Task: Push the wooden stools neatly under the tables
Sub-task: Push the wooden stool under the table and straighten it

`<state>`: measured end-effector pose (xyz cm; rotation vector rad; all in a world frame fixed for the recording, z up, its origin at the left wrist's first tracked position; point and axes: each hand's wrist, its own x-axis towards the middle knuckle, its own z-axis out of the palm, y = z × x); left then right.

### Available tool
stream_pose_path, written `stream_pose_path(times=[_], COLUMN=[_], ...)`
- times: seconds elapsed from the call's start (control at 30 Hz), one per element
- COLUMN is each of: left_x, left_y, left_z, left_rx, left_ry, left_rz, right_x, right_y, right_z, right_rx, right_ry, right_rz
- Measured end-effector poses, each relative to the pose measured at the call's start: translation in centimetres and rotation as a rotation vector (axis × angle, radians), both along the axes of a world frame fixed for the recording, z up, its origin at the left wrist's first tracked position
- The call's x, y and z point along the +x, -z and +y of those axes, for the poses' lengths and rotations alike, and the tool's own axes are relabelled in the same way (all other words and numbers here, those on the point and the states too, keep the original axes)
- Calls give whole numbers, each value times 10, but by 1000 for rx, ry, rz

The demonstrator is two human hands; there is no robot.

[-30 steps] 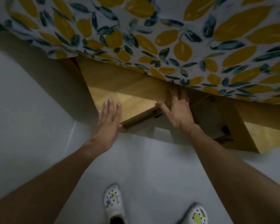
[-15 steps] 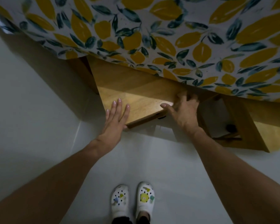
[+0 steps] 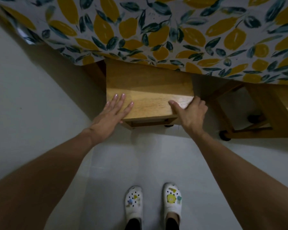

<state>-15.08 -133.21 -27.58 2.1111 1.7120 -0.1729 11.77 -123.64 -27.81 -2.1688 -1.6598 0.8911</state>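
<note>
A wooden stool (image 3: pixel 150 97) stands half under the table, its far half covered by the hanging lemon-print tablecloth (image 3: pixel 156 30). My left hand (image 3: pixel 113 112) lies flat, fingers spread, on the seat's near left corner. My right hand (image 3: pixel 191 112) grips the near right corner, thumb on top and fingers curled over the right side. The stool's near edge and a dark foot pad below it show.
A second wooden stool (image 3: pixel 264 113) stands to the right, partly under the cloth, with dark foot pads. A wooden table leg (image 3: pixel 95 72) stands left of the first stool. Pale tiled floor (image 3: pixel 40 113) spreads left and toward me. My white shoes (image 3: pixel 153 205) stand below.
The stool has turned from skewed to square with the table edge. My right hand has shifted from the far right edge to the near right corner. My feet have come together.
</note>
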Motion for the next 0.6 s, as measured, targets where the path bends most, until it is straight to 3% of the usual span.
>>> stream_pose_path(times=[0.2, 0.37, 0.6], left_x=[-9, -17, -19], left_y=[3, -5, -19], left_z=[4, 7, 8], left_rx=[-6, -47, -81], left_ry=[4, 1, -56], left_rz=[52, 158, 163], right_x=[-16, -27, -37], right_y=[-13, -15, -17], right_z=[12, -5, -23], right_rx=[-121, -162, -194], right_ry=[217, 254, 308], right_rz=[-40, -73, -65])
